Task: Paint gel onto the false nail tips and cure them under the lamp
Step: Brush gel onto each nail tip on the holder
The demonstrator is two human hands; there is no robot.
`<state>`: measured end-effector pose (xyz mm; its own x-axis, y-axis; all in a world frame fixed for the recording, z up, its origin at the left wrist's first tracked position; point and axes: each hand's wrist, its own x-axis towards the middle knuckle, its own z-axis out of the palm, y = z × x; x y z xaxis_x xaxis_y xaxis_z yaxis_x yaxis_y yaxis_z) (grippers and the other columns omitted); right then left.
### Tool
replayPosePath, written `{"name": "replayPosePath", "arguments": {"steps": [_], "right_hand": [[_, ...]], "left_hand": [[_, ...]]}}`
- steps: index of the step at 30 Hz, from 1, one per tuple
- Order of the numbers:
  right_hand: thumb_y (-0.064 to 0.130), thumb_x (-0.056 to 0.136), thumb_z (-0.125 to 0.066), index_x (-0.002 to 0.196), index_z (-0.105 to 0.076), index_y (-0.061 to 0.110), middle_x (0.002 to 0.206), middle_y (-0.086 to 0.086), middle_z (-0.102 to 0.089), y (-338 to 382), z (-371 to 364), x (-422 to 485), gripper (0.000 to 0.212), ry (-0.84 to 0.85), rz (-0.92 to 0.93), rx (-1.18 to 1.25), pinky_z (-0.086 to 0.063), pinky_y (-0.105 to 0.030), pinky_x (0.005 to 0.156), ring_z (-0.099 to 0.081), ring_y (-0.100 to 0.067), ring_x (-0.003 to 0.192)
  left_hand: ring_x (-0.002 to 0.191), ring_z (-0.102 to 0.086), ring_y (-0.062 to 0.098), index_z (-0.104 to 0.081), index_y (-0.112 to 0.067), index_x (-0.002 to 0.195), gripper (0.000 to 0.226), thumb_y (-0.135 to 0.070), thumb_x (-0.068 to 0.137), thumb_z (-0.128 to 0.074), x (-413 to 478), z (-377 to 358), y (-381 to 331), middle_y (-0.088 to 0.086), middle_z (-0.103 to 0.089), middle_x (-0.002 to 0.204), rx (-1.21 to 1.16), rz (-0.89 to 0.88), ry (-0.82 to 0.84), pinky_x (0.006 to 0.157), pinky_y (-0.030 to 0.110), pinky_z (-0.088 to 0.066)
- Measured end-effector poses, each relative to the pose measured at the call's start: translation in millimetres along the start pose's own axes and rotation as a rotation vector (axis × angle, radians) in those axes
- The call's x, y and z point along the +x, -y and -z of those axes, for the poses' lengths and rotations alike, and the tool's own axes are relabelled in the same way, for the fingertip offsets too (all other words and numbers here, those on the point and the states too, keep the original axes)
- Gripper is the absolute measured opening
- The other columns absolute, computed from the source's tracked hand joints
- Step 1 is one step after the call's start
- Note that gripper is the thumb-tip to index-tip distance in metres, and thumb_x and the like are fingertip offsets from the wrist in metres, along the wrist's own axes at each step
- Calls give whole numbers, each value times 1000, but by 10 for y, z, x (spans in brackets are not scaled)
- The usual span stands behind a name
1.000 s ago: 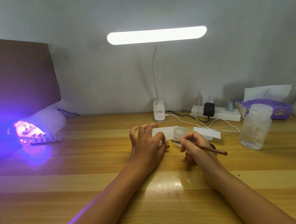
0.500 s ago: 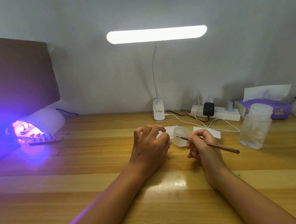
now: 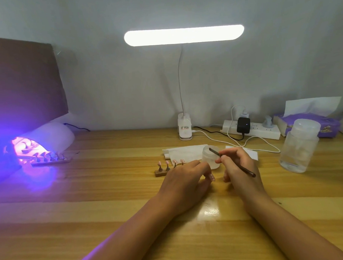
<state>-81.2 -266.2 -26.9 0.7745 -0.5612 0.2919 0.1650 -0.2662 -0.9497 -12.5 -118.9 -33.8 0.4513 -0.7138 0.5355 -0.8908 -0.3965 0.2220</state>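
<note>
My right hand [image 3: 238,167] grips a thin brown brush [image 3: 243,168], whose tip dips into a small frosted gel jar [image 3: 208,157]. My left hand [image 3: 185,181] rests on the desk just left of it, thumb and finger pinched on one pink nail tip [image 3: 212,177]. Behind my left hand a wooden holder strip [image 3: 160,172] carries several pink nail tips on pegs; its right end is hidden by the hand. At far left a white curing lamp [image 3: 52,137] glows purple, with a second strip of tips [image 3: 51,161] lying at its mouth.
A lit desk lamp [image 3: 184,129] stands at the back centre. A power strip [image 3: 250,130] with cables, a purple tissue box [image 3: 306,123] and a clear lidded jar [image 3: 299,146] sit at right. White tissues [image 3: 183,152] lie behind the gel jar. Brown board [image 3: 23,82] leans at left.
My left hand has drawn back towards me, uncovering the holder strip of tips. My right hand has swung the brush tip up and into the gel jar.
</note>
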Motion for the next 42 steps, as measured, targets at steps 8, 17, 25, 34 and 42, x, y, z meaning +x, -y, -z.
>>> {"name": "replayPosePath", "arguments": {"steps": [8, 17, 25, 34, 42], "right_hand": [[16, 92, -55, 91, -60, 26, 83, 1, -70, -19, -2, 4, 11, -27, -33, -44, -42, -17, 44, -57, -13, 63], [17, 88, -62, 94, -57, 22, 85, -3, -65, -55, -2, 25, 9, -9, -21, -101, -50, -36, 60, -60, -21, 70], [18, 86, -66, 93, -58, 24, 88, 2, -66, -58, 1, 18, 12, 5, 9, -136, -52, -41, 71, -61, -20, 76], [18, 87, -65, 92, -58, 26, 83, 3, -66, -92, 5, 26, 11, 14, 36, -142, -48, -35, 63, -60, -18, 72], [19, 91, -62, 94, -57, 26, 88, 5, -65, -74, 0, 18, 9, 18, 57, -125, -49, -35, 67, -60, -17, 74]], "left_hand": [[86, -59, 18, -60, -32, 102, 11, -36, 93, -54, -20, -1, 17, -9, -63, 100, 10, 23, 27, 61, 29, -31], [83, -59, 17, -60, -33, 101, 11, -38, 93, -54, -20, 7, 15, -10, -62, 103, 13, 44, 44, 61, 29, -29], [81, -58, 15, -59, -34, 101, 11, -39, 93, -54, -13, 17, 16, -11, -62, 103, 11, 52, 62, 60, 29, -28], [78, -54, 12, -60, -33, 102, 11, -38, 94, -54, -14, 26, 13, -11, -62, 102, 9, 51, 66, 59, 29, -29], [84, -57, 15, -60, -32, 104, 13, -38, 95, -53, -9, 32, 14, -11, -62, 103, 3, 66, 78, 62, 29, -35]]}}
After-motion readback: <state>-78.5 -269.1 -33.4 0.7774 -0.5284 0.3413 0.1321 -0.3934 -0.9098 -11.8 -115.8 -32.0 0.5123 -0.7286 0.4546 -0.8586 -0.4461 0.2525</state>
